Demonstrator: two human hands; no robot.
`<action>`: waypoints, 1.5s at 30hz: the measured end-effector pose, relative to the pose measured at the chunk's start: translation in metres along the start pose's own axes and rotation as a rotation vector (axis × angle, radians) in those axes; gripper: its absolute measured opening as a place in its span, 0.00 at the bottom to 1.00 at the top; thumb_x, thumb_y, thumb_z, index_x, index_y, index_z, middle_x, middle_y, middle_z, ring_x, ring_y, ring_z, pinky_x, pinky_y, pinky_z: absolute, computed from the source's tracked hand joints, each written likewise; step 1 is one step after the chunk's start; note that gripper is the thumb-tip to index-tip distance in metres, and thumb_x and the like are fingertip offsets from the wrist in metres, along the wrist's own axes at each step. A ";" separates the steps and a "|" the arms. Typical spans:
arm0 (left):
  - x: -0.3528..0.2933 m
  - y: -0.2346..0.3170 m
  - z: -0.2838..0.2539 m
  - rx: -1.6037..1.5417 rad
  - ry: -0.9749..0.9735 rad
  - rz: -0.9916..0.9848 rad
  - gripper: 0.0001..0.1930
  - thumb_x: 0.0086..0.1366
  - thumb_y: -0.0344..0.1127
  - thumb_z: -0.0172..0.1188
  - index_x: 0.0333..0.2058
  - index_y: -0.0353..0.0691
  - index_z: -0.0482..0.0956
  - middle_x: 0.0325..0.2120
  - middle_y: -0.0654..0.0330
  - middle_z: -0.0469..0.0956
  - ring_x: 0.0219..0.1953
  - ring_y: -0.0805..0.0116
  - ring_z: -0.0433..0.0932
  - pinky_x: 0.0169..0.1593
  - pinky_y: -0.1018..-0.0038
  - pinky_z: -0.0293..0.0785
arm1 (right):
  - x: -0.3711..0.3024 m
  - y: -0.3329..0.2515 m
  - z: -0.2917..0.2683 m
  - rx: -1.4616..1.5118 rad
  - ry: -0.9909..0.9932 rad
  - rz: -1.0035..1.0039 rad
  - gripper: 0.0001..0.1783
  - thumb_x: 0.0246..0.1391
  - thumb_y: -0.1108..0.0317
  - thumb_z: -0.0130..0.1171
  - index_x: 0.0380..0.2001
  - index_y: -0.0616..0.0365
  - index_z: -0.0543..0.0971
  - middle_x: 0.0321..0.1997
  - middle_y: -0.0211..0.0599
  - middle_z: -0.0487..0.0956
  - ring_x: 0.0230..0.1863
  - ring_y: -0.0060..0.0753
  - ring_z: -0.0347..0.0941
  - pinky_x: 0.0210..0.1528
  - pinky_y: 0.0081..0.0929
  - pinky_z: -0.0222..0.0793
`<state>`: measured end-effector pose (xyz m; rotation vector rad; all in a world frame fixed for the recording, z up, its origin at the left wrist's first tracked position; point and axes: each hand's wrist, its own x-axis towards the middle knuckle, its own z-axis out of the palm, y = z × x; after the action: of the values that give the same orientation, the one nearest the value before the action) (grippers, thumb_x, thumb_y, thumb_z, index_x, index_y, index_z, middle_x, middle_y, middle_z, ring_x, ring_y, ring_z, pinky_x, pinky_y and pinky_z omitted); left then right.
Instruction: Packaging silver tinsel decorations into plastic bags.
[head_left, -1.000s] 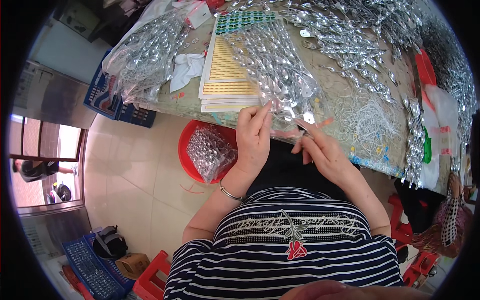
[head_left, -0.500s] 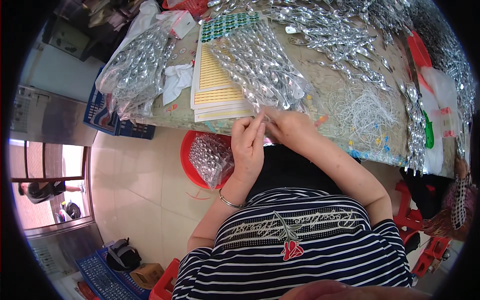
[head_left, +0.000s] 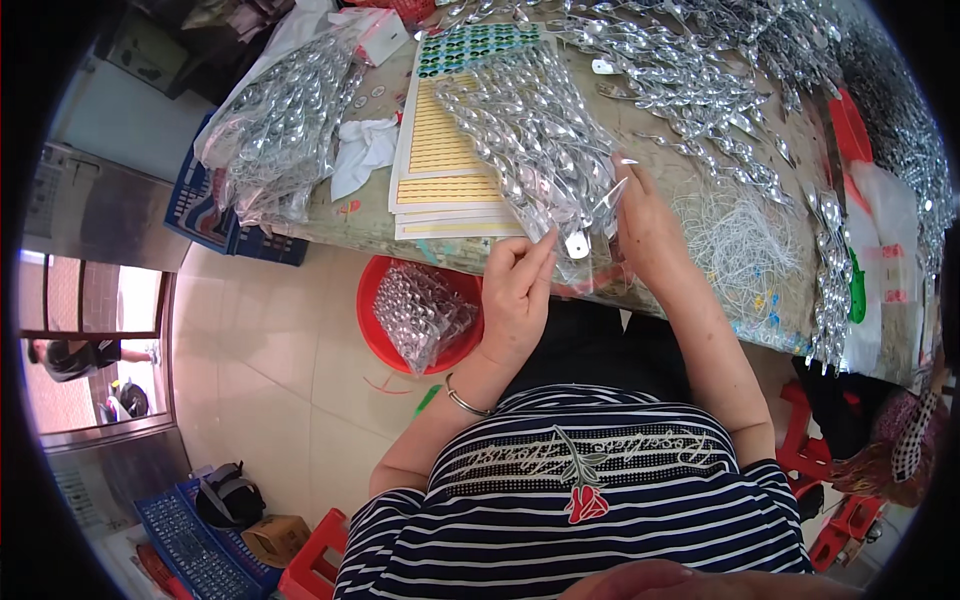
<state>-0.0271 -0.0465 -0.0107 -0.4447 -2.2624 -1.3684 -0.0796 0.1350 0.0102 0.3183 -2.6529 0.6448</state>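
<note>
Okay, bag (head_left: 525, 120) of silver twists sits on the bench (head_left: 365, 222), at 12 o'clock from the left hand (head_left: 515, 300), whose grip pinches its near end. Right hand (head_left: 652, 235) lies along its right edge, at 1 o'clock from the left; a shiny pointed piece (head_left: 608, 200) is beside the fingers, possibly a tool. Can't tell if that grip is closed on it.

Risk: the point could nick the thin film or jab the left fingers if the film slips. Thread tangle (head_left: 735, 240), at 3 o'clock from the right hand, could snag on a careless sweep.

Versus half a second ago: right hand was against the left at the near end, now apart; white tag (head_left: 577, 244) shows between them.
</note>
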 end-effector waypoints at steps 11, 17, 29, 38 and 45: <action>0.002 -0.001 -0.001 -0.017 -0.014 0.000 0.14 0.58 0.25 0.59 0.45 0.37 0.79 0.30 0.58 0.68 0.30 0.65 0.69 0.34 0.74 0.67 | 0.005 -0.010 -0.014 0.180 -0.112 0.099 0.13 0.56 0.64 0.54 0.41 0.60 0.77 0.38 0.50 0.76 0.33 0.53 0.74 0.34 0.40 0.68; 0.000 -0.002 -0.001 -0.025 -0.037 -0.034 0.14 0.60 0.25 0.58 0.46 0.37 0.79 0.31 0.58 0.68 0.32 0.66 0.69 0.38 0.76 0.67 | 0.002 -0.014 -0.018 0.153 -0.211 0.152 0.14 0.60 0.60 0.49 0.40 0.59 0.77 0.24 0.48 0.77 0.26 0.50 0.75 0.31 0.40 0.68; 0.001 0.001 -0.004 -0.007 -0.041 -0.039 0.14 0.60 0.25 0.58 0.45 0.37 0.79 0.30 0.59 0.69 0.33 0.67 0.70 0.38 0.76 0.67 | -0.005 -0.009 -0.027 0.446 -0.168 0.188 0.15 0.60 0.69 0.47 0.48 0.64 0.74 0.24 0.38 0.76 0.23 0.26 0.73 0.29 0.26 0.68; 0.005 0.004 -0.005 0.007 -0.017 0.020 0.13 0.60 0.25 0.57 0.45 0.37 0.79 0.31 0.60 0.69 0.32 0.69 0.70 0.36 0.78 0.67 | 0.001 -0.033 -0.040 0.885 -0.272 0.517 0.16 0.61 0.68 0.48 0.49 0.64 0.73 0.24 0.26 0.72 0.22 0.14 0.66 0.26 0.16 0.63; 0.002 0.004 -0.007 -0.007 -0.012 -0.025 0.14 0.59 0.24 0.58 0.45 0.36 0.79 0.30 0.59 0.69 0.31 0.67 0.70 0.35 0.75 0.68 | -0.006 -0.039 -0.040 0.819 -0.251 0.473 0.15 0.60 0.68 0.50 0.49 0.64 0.73 0.22 0.26 0.71 0.22 0.14 0.66 0.23 0.16 0.62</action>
<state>-0.0256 -0.0507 -0.0044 -0.4297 -2.2812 -1.3897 -0.0497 0.1213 0.0559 -0.0335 -2.5590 1.9528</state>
